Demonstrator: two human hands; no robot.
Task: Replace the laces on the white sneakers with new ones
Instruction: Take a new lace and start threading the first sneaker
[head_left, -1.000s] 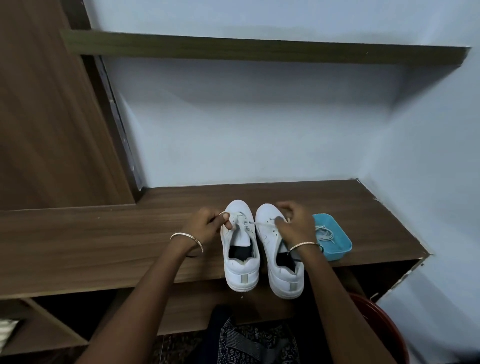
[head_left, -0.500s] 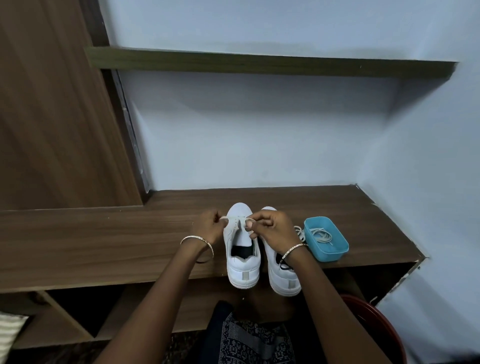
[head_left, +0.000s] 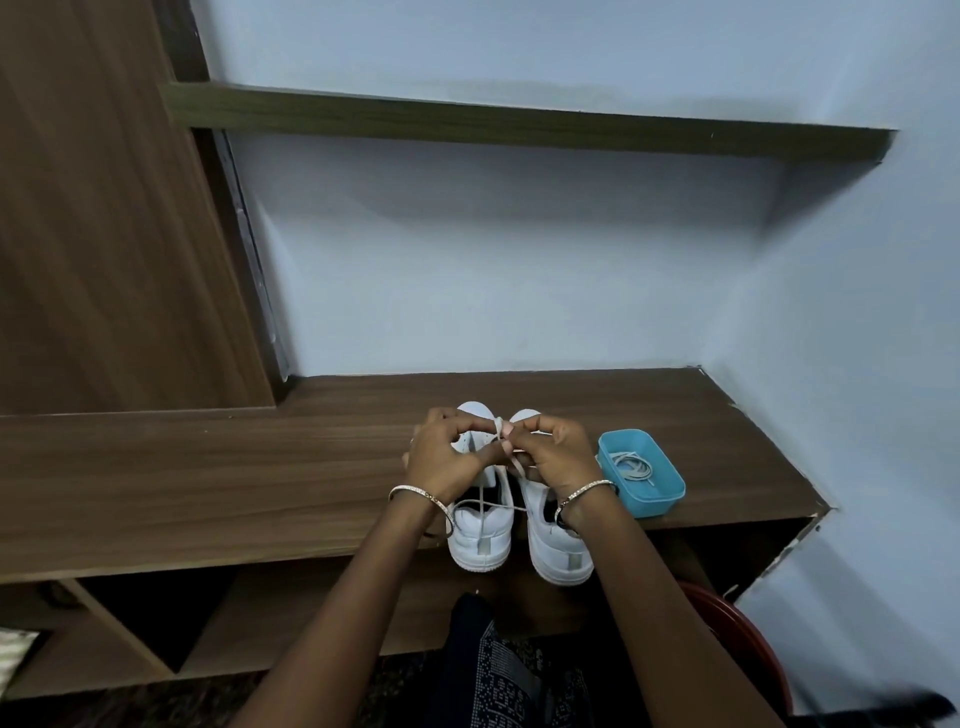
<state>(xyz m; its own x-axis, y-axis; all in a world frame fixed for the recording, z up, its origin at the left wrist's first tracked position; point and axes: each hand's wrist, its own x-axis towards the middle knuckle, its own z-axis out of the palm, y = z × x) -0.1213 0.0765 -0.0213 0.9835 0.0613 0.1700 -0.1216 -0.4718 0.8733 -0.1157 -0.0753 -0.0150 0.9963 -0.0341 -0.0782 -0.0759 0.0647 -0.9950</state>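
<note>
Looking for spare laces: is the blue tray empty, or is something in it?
Not empty: a coiled white lace lies inside the blue tray.

Your left sneaker (head_left: 480, 535) and right sneaker (head_left: 558, 545), both white, stand side by side at the table's (head_left: 208, 467) front edge, heels toward you. A white lace (head_left: 482, 512) trails loose over the left heel. A coiled lace (head_left: 631, 466) lies in the blue tray (head_left: 660, 499).
</note>
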